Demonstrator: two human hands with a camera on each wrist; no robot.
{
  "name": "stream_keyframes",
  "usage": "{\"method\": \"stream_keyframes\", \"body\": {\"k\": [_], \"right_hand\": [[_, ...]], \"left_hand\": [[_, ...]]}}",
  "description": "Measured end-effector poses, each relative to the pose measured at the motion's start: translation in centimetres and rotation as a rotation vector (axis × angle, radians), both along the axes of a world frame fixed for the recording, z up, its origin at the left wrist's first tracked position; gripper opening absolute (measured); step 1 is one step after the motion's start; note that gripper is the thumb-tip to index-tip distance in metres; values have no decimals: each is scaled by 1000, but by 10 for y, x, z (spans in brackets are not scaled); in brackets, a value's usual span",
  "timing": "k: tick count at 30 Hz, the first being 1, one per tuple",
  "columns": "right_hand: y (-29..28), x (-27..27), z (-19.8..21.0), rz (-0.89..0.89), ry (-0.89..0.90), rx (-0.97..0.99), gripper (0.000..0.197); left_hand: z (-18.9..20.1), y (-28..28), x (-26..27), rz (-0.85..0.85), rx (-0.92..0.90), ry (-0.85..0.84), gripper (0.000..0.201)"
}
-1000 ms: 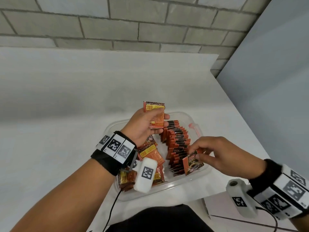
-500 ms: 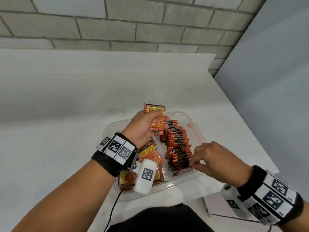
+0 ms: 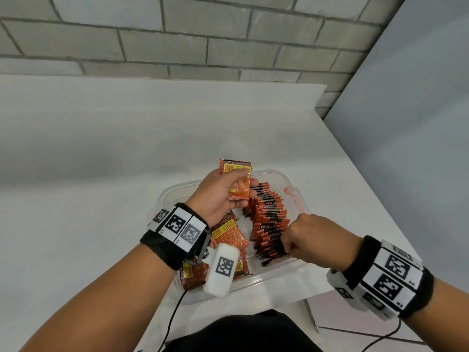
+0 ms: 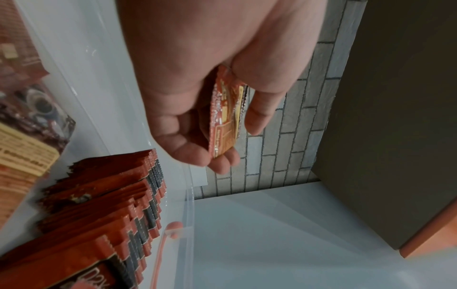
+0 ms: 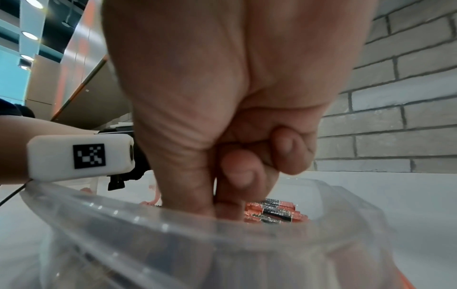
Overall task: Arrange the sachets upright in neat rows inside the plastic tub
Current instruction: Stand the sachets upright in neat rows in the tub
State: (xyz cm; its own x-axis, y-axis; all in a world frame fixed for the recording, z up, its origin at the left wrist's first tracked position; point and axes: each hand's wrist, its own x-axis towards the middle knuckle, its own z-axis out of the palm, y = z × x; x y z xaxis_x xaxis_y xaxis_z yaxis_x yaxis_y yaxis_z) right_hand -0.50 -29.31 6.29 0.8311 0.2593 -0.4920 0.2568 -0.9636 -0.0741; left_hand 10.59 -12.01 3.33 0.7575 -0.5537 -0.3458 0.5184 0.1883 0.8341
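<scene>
The right hand's fingertips (image 5: 237,176) are curling down into the near end of the upright row (image 3: 270,219), seemingly tucking a sachet; what they pinch is hidden. The left hand (image 3: 218,196) is gripping a spare sachet (image 3: 237,180) above the tub (image 3: 291,179). Pressing straight down would be keeping neighbours from toppling.

1. The head view is bright and evenly lit; the white table (image 3: 101,174) carries a broad soft grey shadow band across its far half.
2. Straight lines of the brick wall (image 3: 228,34) bow toward the head view's edges, a wide-angle effect.
3. In the left wrist view the loose sachets (image 4: 22,117) at the left edge are blurred; the palm is softly lit.
4. In the right wrist view the plastic tub (image 5: 222,244) rim is out of focus with small glints, and ceiling lights (image 5: 29,36) glare at top left.
</scene>
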Motion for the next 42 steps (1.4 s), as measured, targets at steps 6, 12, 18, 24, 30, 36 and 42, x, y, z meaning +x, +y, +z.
{"method": "stream_keyframes", "body": {"k": [6, 12, 18, 24, 30, 36, 42], "right_hand": [[-1, 1, -1, -28, 8, 23, 18], [-5, 4, -5, -72, 40, 70, 13], [-13, 8, 12, -169, 39, 194, 8], [-4, 31, 39, -524, -390, 665, 23], [5, 46, 41, -514, -679, 694, 10], [7, 30, 16, -207, -618, 535, 5], [1, 36, 22, -394, -684, 600, 44]], "left_hand": [[-1, 2, -1, 20, -9, 0, 14], [0, 5, -2, 33, -67, 56, 20], [1, 7, -3, -43, -46, 11, 16], [9, 1, -9, -102, 8, -80, 18], [21, -1, -1, -59, -10, -13, 28], [23, 2, 4, 16, -52, 2, 42], [22, -1, 1, -93, 86, -164, 21]]}}
